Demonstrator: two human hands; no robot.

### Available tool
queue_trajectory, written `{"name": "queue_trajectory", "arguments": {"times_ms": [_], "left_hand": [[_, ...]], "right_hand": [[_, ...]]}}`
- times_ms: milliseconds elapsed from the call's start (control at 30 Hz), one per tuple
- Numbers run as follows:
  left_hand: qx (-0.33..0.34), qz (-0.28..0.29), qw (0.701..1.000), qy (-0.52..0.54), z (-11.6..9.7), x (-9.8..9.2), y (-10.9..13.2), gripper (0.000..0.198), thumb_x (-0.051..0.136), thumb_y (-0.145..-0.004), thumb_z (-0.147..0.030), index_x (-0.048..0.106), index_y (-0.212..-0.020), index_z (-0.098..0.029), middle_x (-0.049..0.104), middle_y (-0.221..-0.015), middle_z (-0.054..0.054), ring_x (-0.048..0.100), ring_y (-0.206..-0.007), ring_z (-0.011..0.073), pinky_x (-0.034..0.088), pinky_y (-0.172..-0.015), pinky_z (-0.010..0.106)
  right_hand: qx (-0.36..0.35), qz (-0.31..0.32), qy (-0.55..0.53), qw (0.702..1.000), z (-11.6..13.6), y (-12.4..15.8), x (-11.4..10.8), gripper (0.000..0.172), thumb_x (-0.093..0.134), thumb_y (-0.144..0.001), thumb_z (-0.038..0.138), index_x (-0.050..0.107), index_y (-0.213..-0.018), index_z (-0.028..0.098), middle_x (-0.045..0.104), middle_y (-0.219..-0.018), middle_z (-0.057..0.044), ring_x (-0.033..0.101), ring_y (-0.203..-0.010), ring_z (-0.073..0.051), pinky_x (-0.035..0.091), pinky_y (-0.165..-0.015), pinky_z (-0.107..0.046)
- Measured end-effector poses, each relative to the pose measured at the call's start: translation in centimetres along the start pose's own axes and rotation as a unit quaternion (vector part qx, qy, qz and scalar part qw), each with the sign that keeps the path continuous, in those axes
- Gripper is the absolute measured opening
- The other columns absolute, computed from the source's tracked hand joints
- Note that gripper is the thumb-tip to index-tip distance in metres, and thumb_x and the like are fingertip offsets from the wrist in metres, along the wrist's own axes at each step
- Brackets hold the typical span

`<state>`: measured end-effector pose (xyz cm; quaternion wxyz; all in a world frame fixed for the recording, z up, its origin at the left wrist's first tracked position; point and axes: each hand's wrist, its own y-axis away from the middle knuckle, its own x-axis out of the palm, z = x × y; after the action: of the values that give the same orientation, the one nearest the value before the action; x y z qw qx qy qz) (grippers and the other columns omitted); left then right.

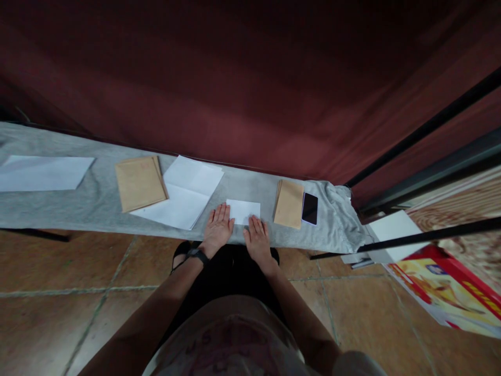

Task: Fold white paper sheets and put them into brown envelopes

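A small white folded sheet of paper (pixel 243 210) lies flat on the grey cloth in front of me. My left hand (pixel 218 225), with a dark band on its wrist, rests flat at the paper's left edge, fingers stretched out. At the lower right corner lies my right hand (pixel 257 237), also flat, its fingertips on or beside the paper. Just left of my left hand are larger white sheets (pixel 188 190) with a crease across them. Brown envelopes (pixel 141 183) overlap the left side of those sheets.
More brown envelopes (pixel 289 203) lie to the right, beside a dark-screened phone (pixel 310 209). White paper (pixel 43 172) is at the far left of the cloth-covered table (pixel 102 203). A red curtain (pixel 235 120) hangs behind. Black bars and a red-yellow box (pixel 446 287) are at right.
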<state>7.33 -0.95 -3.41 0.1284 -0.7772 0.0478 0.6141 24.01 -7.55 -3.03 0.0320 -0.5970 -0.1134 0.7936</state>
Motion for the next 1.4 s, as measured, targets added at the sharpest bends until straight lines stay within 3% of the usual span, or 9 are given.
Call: {"name": "queue_trajectory", "arguments": {"times_ms": [233, 567, 700, 900, 1400], "left_hand": [[-0.003, 0.018, 1.0, -0.003, -0.1, -0.5, 0.0, 0.064, 0.025, -0.103, -0.037, 0.032, -0.157, -0.004, 0.033, -0.164, 0.017, 0.025, -0.155, 0.027, 0.018, -0.127, 0.046], [-0.002, 0.016, 1.0, 0.0, -0.1, -0.5, 0.0, 0.065, 0.026, -0.102, -0.036, 0.032, -0.158, -0.004, 0.032, -0.164, 0.017, 0.025, -0.155, 0.0273, 0.015, -0.128, 0.048], [0.001, 0.009, 1.0, 0.007, 0.0, -0.4, 0.1, 0.065, 0.027, -0.101, -0.036, 0.032, -0.158, -0.006, 0.032, -0.163, 0.016, 0.025, -0.155, 0.0275, 0.017, -0.127, 0.05], [-0.001, 0.009, 1.0, 0.005, -0.1, -0.5, 0.1, 0.065, 0.025, -0.102, -0.036, 0.032, -0.157, -0.003, 0.033, -0.163, 0.017, 0.024, -0.155, 0.0274, 0.017, -0.127, 0.049], [0.018, -0.012, 1.0, 0.0, 0.4, -0.5, 1.5, 0.06, 0.026, -0.103, -0.038, 0.035, -0.158, -0.017, 0.037, -0.163, 0.011, 0.028, -0.154, 0.0247, 0.019, -0.126, 0.048]], "right_hand": [[0.025, 0.052, 0.004, 0.998, -0.1, -4.1, 1.4, 0.053, 0.036, -0.109, 0.039, 0.039, -0.156, 0.015, 0.037, -0.163, -0.012, 0.034, -0.151, -0.025, 0.021, -0.125, -0.05], [0.051, 0.008, 0.033, 0.998, -1.7, -7.6, 1.9, 0.059, 0.034, -0.108, 0.038, 0.036, -0.156, 0.005, 0.037, -0.161, -0.021, 0.037, -0.15, -0.028, 0.026, -0.122, -0.05], [0.048, -0.006, 0.026, 0.998, -1.2, -6.5, 2.2, 0.058, 0.032, -0.108, 0.037, 0.037, -0.156, 0.006, 0.037, -0.161, -0.021, 0.036, -0.15, -0.029, 0.024, -0.123, -0.054], [0.01, 0.022, 0.032, 0.999, -0.3, -3.1, 2.3, 0.058, 0.036, -0.108, 0.041, 0.035, -0.158, 0.012, 0.032, -0.164, -0.015, 0.032, -0.152, -0.029, 0.02, -0.125, -0.052], [0.005, -0.019, 0.044, 0.999, 0.6, 0.2, 1.0, 0.059, 0.044, -0.106, 0.04, 0.04, -0.155, 0.008, 0.038, -0.16, -0.022, 0.036, -0.149, -0.033, 0.026, -0.122, -0.055]]}}
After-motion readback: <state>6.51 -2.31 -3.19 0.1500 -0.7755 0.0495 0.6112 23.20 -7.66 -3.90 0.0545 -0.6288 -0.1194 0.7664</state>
